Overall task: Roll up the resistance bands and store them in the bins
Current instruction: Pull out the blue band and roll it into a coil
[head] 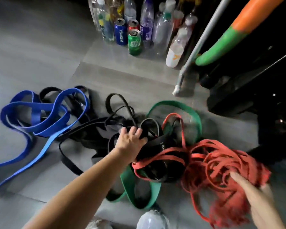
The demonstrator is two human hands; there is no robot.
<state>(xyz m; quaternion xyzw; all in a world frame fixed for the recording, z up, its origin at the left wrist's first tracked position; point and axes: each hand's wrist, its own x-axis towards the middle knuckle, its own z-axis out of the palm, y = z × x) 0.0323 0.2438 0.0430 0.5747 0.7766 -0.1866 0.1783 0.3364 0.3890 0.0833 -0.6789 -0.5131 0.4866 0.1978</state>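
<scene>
Dim, edges warped, right hand [257,194] seemingly motion-blurred.

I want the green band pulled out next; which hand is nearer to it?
Probably the left. The left hand grips black bands close beside the green band; the right hand is buried in the red bands, farther off.

Bottles [162,28] and cans [134,42] stand on the grey floor [40,47].
</scene>
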